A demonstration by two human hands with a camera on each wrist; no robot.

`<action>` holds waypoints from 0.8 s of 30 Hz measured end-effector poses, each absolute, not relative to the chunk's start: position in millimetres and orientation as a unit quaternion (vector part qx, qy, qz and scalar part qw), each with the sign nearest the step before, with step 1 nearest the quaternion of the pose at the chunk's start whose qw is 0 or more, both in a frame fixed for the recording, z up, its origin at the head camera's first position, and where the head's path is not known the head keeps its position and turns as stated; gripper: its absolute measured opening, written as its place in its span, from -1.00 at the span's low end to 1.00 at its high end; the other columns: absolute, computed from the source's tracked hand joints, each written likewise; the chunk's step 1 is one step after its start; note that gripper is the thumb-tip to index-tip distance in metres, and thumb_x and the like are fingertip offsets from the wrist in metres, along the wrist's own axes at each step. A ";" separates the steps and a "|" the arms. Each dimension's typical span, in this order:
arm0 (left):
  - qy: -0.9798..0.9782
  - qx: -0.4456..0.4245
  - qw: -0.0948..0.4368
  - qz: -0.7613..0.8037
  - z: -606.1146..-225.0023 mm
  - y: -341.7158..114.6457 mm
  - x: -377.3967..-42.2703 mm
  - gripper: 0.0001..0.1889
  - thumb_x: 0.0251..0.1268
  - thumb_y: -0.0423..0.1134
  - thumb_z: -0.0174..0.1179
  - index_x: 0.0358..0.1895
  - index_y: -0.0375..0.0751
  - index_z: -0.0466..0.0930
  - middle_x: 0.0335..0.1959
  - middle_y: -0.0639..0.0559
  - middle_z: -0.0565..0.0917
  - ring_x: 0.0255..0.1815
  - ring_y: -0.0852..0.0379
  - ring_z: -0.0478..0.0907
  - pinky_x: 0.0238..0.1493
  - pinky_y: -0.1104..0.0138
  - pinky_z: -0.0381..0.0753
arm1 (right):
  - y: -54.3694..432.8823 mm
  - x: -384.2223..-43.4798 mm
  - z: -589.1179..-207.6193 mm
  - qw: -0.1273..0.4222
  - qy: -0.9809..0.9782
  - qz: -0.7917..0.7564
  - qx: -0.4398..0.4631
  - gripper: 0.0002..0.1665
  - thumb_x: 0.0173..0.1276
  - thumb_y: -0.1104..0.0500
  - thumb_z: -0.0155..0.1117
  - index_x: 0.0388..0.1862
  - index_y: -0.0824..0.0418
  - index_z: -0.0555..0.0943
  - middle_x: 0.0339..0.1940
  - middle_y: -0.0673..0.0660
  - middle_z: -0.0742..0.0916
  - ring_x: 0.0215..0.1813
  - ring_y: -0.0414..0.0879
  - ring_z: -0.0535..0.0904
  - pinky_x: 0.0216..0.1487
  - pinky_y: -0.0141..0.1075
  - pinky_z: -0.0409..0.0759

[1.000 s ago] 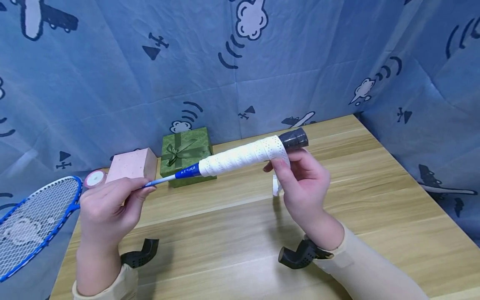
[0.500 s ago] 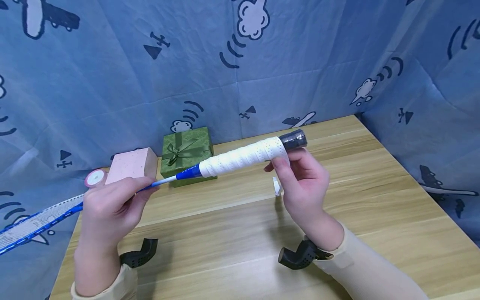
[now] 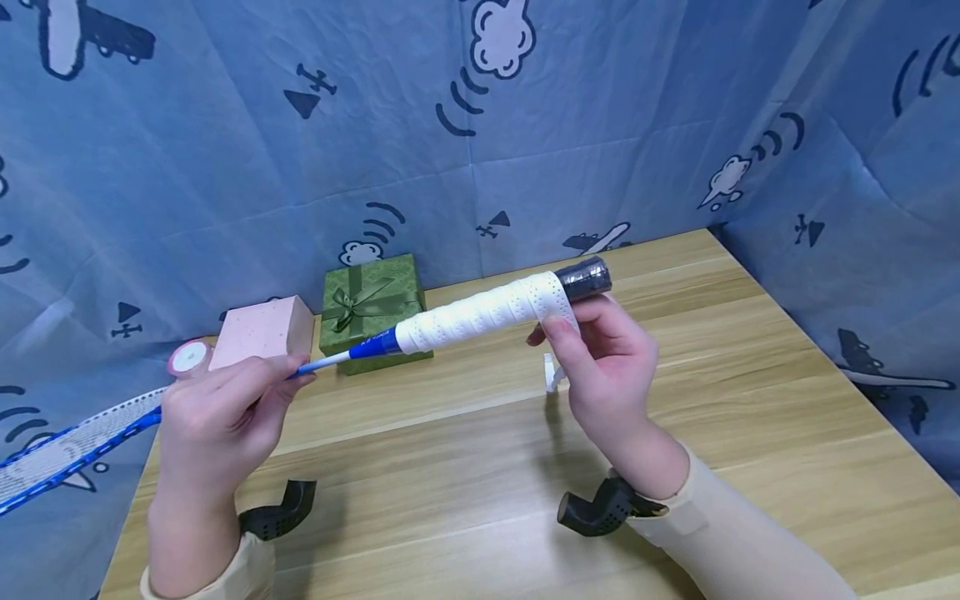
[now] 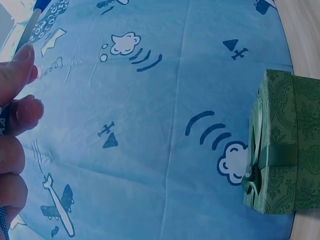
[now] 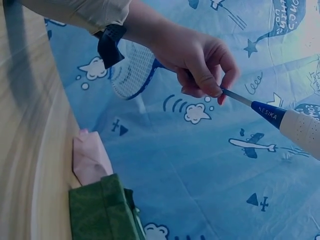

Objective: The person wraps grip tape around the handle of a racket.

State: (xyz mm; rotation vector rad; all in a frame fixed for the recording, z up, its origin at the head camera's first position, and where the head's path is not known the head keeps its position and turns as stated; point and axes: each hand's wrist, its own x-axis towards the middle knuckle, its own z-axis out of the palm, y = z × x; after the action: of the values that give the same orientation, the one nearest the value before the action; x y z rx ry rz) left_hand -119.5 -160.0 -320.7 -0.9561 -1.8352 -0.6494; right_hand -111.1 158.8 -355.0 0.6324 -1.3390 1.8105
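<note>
A blue and white badminton racket [image 3: 375,342] is held up slantwise above the table, its strung head at the far left. My left hand [image 3: 221,417] pinches the thin shaft between thumb and fingers. White perforated grip tape [image 3: 480,315] winds round the handle from the blue cone up towards the butt, where a black end [image 3: 587,277] stays uncovered. My right hand [image 3: 611,367] pinches the tape between thumb and fingers just below that black end. A loose white tail [image 3: 551,372] of tape hangs under the hand. In the right wrist view the left hand [image 5: 202,65] shows on the shaft.
A green gift box [image 3: 375,292] with a ribbon bow stands at the back of the wooden table [image 3: 450,467]. Left of it are a pink box [image 3: 258,333] and a pink-rimmed white roll [image 3: 190,358]. A patterned blue curtain [image 3: 450,167] hangs behind.
The racket has turned about its shaft, so its head went from broadly facing me to nearly edge-on. Both hands keep their holds in almost the same places.
</note>
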 end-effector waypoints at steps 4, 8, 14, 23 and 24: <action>-0.745 -0.400 0.461 -0.271 -320.4 -159.5 -119.5 -0.56 0.57 -0.09 0.17 -0.45 -0.34 0.72 -0.61 -0.09 0.71 -0.75 0.27 0.20 -0.69 0.45 0.13 | 160.3 -110.6 -354.7 0.389 -0.527 0.713 0.252 -0.49 0.42 0.19 0.41 -0.43 0.66 0.49 -0.26 0.13 0.73 -0.42 -0.11 0.68 -0.38 -0.35 0.67; -0.747 -0.402 0.455 -0.271 -321.2 -159.9 -120.0 -0.57 0.57 -0.10 0.16 -0.45 -0.34 0.72 -0.59 -0.10 0.72 -0.74 0.27 0.21 -0.67 0.47 0.13 | 160.7 -110.3 -354.4 0.387 -0.524 0.715 0.254 -0.51 0.41 0.21 0.41 -0.42 0.67 0.49 -0.25 0.14 0.72 -0.41 -0.10 0.68 -0.35 -0.34 0.69; -0.756 -0.392 0.451 -0.267 -322.6 -160.8 -119.1 -0.57 0.57 -0.09 0.16 -0.44 -0.32 0.73 -0.60 -0.07 0.72 -0.74 0.28 0.18 -0.66 0.50 0.08 | 160.5 -110.9 -354.7 0.386 -0.523 0.717 0.249 -0.47 0.41 0.19 0.43 -0.43 0.66 0.48 -0.29 0.15 0.71 -0.41 -0.11 0.70 -0.43 -0.39 0.61; -0.761 -0.393 0.442 -0.266 -322.7 -162.5 -117.0 -0.57 0.57 -0.08 0.14 -0.43 -0.30 0.74 -0.58 -0.05 0.71 -0.72 0.30 0.22 -0.65 0.49 0.15 | 159.8 -109.1 -354.7 0.396 -0.517 0.717 0.248 -0.51 0.39 0.23 0.42 -0.44 0.67 0.48 -0.29 0.15 0.74 -0.36 -0.10 0.71 -0.27 -0.34 0.71; -0.761 -0.393 0.444 -0.264 -322.4 -162.5 -117.0 -0.56 0.57 -0.06 0.15 -0.43 -0.30 0.74 -0.60 -0.02 0.70 -0.71 0.30 0.22 -0.65 0.48 0.15 | 159.9 -109.0 -354.7 0.396 -0.517 0.717 0.247 -0.51 0.39 0.23 0.42 -0.44 0.67 0.48 -0.29 0.14 0.75 -0.36 -0.10 0.71 -0.27 -0.34 0.71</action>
State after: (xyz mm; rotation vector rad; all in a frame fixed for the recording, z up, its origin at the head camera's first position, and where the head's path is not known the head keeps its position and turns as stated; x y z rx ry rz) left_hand -117.0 -162.5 -322.4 -0.9747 -1.8860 -0.6555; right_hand -109.0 159.9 -354.7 0.6258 -1.3104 1.8184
